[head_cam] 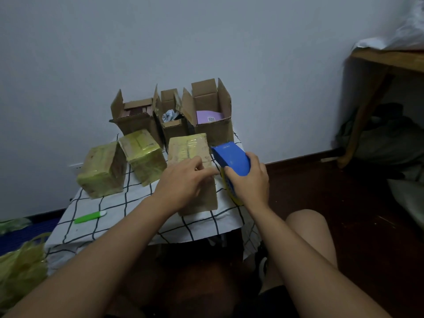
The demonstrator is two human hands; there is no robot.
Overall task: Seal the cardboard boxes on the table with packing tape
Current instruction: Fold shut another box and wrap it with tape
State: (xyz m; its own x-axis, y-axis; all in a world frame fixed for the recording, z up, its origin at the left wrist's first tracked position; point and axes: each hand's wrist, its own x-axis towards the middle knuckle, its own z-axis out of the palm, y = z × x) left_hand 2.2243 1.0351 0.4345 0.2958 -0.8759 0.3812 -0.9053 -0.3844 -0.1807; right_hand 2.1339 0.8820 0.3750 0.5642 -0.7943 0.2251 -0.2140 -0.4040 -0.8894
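Head view, looking down at a small table (96,228) under a white cloth with a dark grid. The right hand (249,180) grasps a blue tape dispenser (231,158), fingers and thumb curled around its body, its nose at the right edge of the box being taped (195,171). This closed cardboard box stands nearest the person at the middle of the table, with yellowish packing tape already running across its top. The left hand (183,180) lies on that box top, fingers extended toward the dispenser; the fingertips seem to press something down at the box's right edge, though the dim light makes it hard to tell whether they pinch a tape end.

Two taped boxes sit to the left: one (101,171) near the table's left edge, tilted, and another (143,154) just beside it, leaning the other way so that their upper edges touch. Both are wrapped in glossy yellowish tape.

Along the back, against the wall, three open boxes stand in a row with their flaps up: the left one (135,120) holds brownish contents, the middle one (171,115) crumpled paper, and the right one (212,115) a purple card with a QR code.

A green utility knife (88,218) lies on the cloth near the front left corner.
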